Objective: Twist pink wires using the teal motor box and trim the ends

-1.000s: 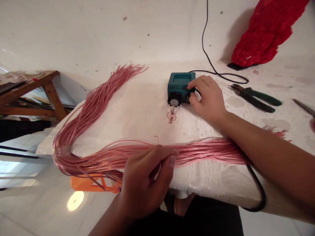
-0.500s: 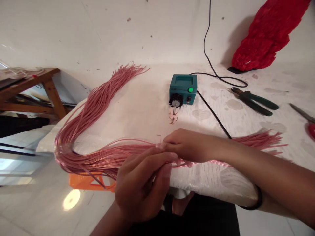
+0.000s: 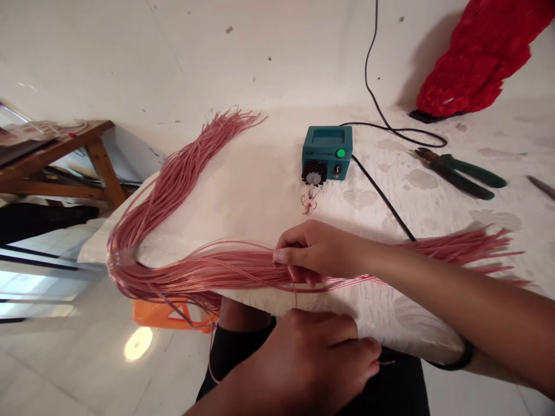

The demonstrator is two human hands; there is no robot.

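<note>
A long bundle of thin pink wires (image 3: 243,268) runs along the table's front edge and bends back on itself at the left. My right hand (image 3: 310,254) rests over this bundle, thumb and fingertips pinched on a wire. Lower down and nearer my lap, my left hand (image 3: 321,352) is closed round a thin wire whose tip pokes out past the fingers at the right. A short length of wire (image 3: 295,297) shows between the two hands. Another loose wire hangs below the table edge left of my left wrist. The inside of my left hand is hidden.
Beyond my hands stands a small teal motor box (image 3: 327,151) with a hook (image 3: 309,202) on its front and a black cable. Green-handled pliers (image 3: 462,173) lie at the right, near a red fluffy object (image 3: 472,69). An orange stool (image 3: 173,315) is below.
My left hand has come away from my right hand, moving down and right with a wire in its grip. My right hand stays over the bundle. The view has shifted slightly.
</note>
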